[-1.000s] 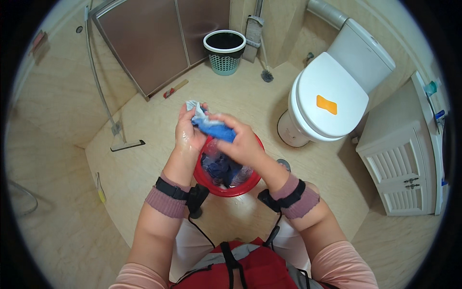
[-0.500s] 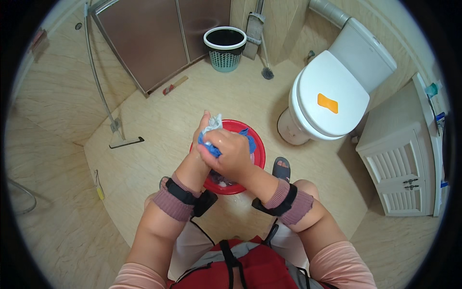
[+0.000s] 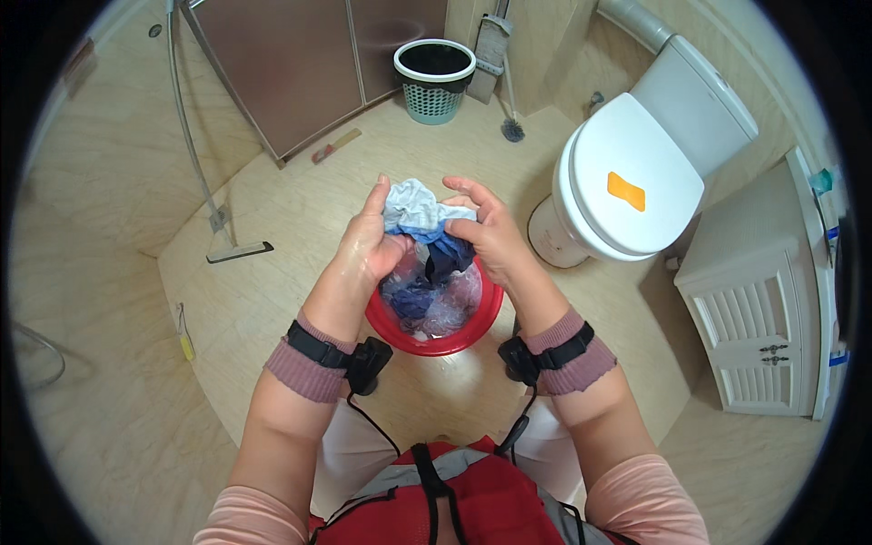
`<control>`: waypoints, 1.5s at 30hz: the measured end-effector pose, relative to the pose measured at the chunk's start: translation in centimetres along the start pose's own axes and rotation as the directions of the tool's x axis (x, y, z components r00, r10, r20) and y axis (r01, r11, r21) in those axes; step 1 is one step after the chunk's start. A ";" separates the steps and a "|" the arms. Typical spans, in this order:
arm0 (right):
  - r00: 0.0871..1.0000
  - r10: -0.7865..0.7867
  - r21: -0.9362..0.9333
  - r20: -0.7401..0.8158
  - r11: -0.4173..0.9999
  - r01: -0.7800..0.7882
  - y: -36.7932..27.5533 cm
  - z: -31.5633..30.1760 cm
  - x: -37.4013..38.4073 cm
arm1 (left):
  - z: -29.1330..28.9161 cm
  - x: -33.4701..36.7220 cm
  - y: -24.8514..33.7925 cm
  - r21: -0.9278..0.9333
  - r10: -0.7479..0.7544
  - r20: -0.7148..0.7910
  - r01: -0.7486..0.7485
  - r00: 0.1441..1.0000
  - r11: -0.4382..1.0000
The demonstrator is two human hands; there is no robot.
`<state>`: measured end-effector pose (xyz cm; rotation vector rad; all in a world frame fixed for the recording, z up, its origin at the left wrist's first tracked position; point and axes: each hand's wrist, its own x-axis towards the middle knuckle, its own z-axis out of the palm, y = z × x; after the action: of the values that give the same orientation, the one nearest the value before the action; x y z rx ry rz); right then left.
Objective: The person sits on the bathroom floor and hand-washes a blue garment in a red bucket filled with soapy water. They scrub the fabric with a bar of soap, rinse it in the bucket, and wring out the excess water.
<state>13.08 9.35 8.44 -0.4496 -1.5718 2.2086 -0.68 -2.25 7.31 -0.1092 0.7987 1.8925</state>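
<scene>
A wet piece of clothing point(image 3: 414, 208), pale blue to white with a darker blue part, is stretched between my hands above a red basin point(image 3: 434, 346). My left hand point(image 3: 365, 243) holds its left side, thumb pointing up and the other fingers partly hidden behind the fabric. On the right side, my right hand point(image 3: 493, 238) grips it with the thumb pressed on the front and the index finger raised. The navy end hangs down toward the basin. Inside the basin, sudsy water covers more dark blue and pinkish laundry point(image 3: 427, 304).
A toilet point(image 3: 637, 174) with an orange patch on its lid stands at the right, beside a white louvred cabinet point(image 3: 749, 313). Farther back are a lined waste basket point(image 3: 436, 95) and a toilet brush point(image 3: 512, 130). A floor squeegee point(image 3: 240, 252) leans at the left.
My hands were wringing the bunched garment together; now they are apart, with the cloth opened out between them. The right hand has moved right, and more of the basin's contents shows.
</scene>
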 end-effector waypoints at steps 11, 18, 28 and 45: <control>0.975 0.181 -0.187 0.129 0.970 -0.156 1.4 0.6 0.2 | -0.1 0.6 0.4 -0.060 0.196 0.032 -0.194 0.980 0.979; 0.999 -0.047 -0.179 -0.019 0.983 0.042 2.4 0.4 0.3 | 0.4 -1.0 -0.2 0.286 -0.024 0.160 -0.023 0.987 0.958; 0.982 0.131 -0.071 0.138 0.990 -0.122 -1.1 0.1 -0.4 | -0.6 -0.3 1.0 0.178 0.206 0.165 -0.235 0.965 0.956; 0.995 0.036 -0.077 -0.097 0.996 -0.043 -1.4 -0.8 0.6 | 0.5 -0.5 0.5 0.218 0.074 0.346 -0.156 0.935 0.963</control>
<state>13.10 10.70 9.45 -0.6059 -1.6168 2.1260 -0.75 -2.49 8.13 0.4122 0.8051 1.8389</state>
